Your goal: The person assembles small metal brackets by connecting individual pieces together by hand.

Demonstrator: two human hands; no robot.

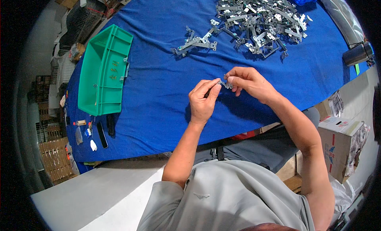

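Observation:
Over the blue cloth, my left hand (203, 99) pinches one end of a small silvery metal bracket (225, 84) between thumb and fingers. From the other side my right hand (251, 83) has its fingers closed at the bracket's other end. Much of the bracket is hidden by my fingers, so its full shape does not show. Just beyond my hands lies a small group of similar metal brackets (195, 44). A large heap of metal brackets (262, 22) spreads farther back to the right.
A green plastic bin (100, 72) stands at the left, with a few small brass-coloured pieces (114, 70) inside. Near it lie a dark phone (102, 134) and small odds and ends. A metal cylinder (358, 54) sits at the right edge, above a cardboard box (337, 145).

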